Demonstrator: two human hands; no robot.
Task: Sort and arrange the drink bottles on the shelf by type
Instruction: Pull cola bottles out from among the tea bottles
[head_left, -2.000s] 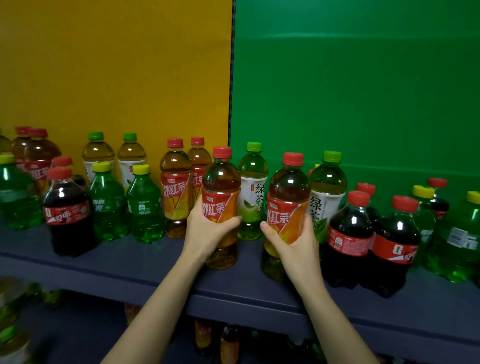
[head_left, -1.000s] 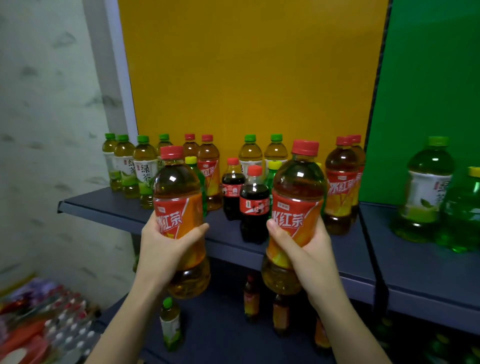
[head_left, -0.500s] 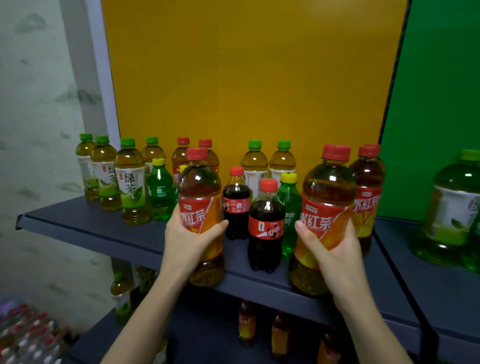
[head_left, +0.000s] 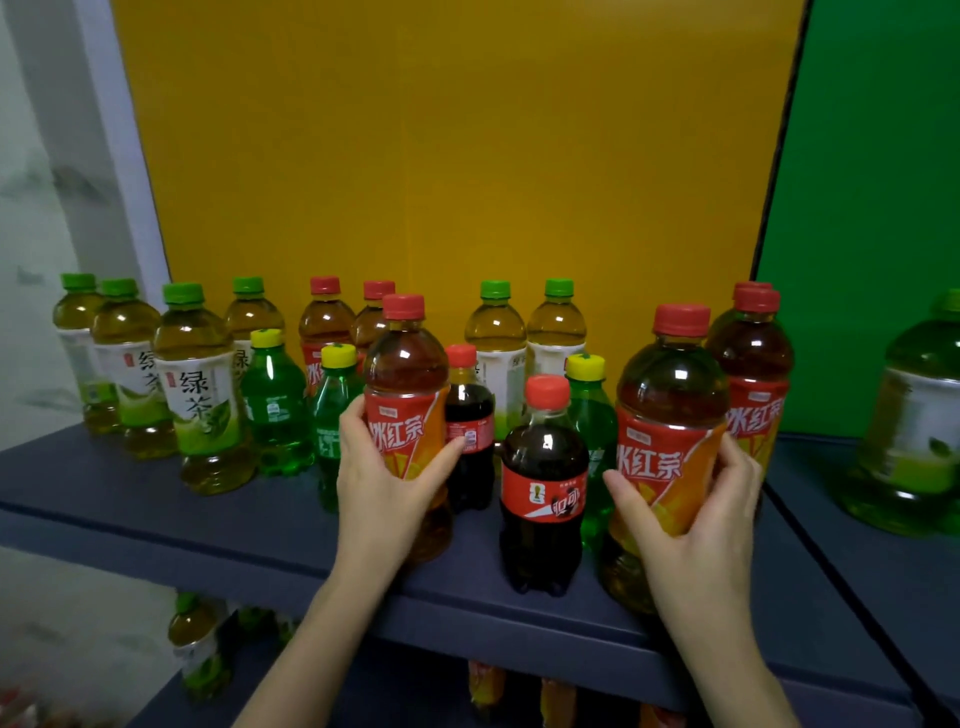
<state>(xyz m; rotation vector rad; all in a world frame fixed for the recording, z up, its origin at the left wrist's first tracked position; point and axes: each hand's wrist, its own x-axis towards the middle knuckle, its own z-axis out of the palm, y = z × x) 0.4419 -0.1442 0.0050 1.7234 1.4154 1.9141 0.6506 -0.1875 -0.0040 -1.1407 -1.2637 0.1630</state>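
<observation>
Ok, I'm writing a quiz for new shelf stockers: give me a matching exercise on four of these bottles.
1 nearest cola bottle
2 green tea bottle
3 green soda bottle
4 iced black tea bottle

a yellow cap
b gripped by the left hand
c near-black liquid
d green cap

Pairs: 1-c, 2-d, 3-a, 4-b

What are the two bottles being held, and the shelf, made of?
Left bottle and right bottle: probably clear, glossy plastic; highlights glint and the brown drink shows through. Caps: red plastic, seemingly. Shelf: dark blue-grey, matt; painted metal or board, cannot tell.
</observation>
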